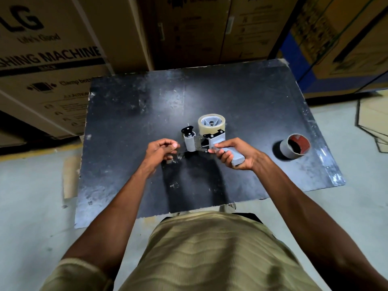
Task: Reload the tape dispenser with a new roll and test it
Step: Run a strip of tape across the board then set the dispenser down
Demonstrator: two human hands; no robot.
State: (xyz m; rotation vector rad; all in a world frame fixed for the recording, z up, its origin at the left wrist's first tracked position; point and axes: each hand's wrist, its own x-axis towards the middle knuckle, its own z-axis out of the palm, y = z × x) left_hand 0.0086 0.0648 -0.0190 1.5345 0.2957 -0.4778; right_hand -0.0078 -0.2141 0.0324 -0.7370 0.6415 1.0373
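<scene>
A grey tape dispenser is held just above the black table, near its middle. A clear tape roll sits on the dispenser's hub at the far end. My right hand is wrapped around the grey handle. My left hand is just left of the grey roller, with thumb and fingers pinched together on what looks like the clear tape end; the strip itself is hard to see. An empty cardboard core stands on the table to the right.
Large cardboard appliance boxes are stacked behind and to the left of the table. More boxes and a blue surface stand at the right. Flattened cardboard lies on the floor to the right.
</scene>
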